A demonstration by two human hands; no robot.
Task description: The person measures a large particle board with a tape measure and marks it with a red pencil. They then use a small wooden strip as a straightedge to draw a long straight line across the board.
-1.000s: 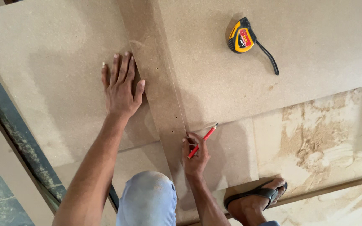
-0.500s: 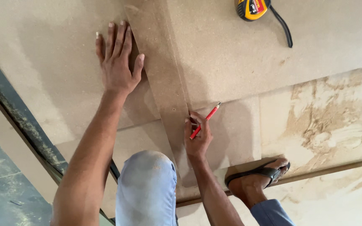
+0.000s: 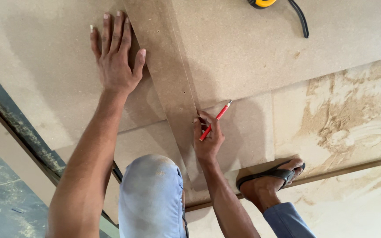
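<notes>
Red pencil (image 3: 215,120), tan board (image 3: 252,57), pale blue jeans (image 3: 151,198), black sandal (image 3: 270,173)

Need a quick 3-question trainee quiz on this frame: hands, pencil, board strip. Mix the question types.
1. True or false: the left hand lies flat, palm down, partly on the narrow board strip.
2. What does the right hand hold? A) a red pencil B) the tape measure C) a chisel
3. Fill in: the yellow tape measure lies at the ___ edge of the view, on the large board sheet.

Key
1. True; its fingers spread across the strip's left edge and the sheet.
2. A; the red pencil is held beside the strip's right edge.
3. Top; neither hand touches it.
</notes>
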